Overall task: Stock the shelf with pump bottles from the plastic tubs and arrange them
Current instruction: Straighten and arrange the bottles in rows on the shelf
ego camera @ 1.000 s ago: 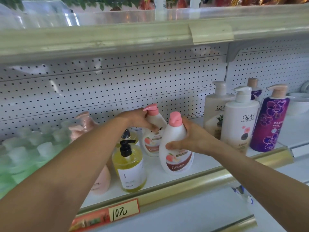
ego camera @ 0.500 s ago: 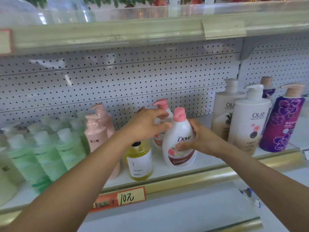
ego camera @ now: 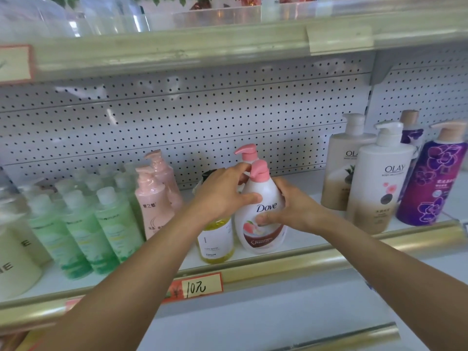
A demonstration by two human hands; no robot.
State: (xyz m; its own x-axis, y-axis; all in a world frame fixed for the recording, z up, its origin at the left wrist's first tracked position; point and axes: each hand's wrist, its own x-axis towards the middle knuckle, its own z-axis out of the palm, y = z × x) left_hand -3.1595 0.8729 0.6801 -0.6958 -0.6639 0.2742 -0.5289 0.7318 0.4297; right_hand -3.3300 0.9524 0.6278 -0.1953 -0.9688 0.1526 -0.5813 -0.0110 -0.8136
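While upright, Dove bottle sits between fingers.

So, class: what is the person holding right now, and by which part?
The front Dove bottle, standing on the shelf: left hand on its shoulder below the pump, right hand around its body.

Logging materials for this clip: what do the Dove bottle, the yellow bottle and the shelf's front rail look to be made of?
Dove bottle: opaque white plastic, glossy, with soft highlights; pink plastic pump.
Yellow bottle: clear plastic, possibly glass; the yellow liquid shows through.
Front rail: shiny gold strip with a bright streak, metal or metallised plastic; cannot tell which.
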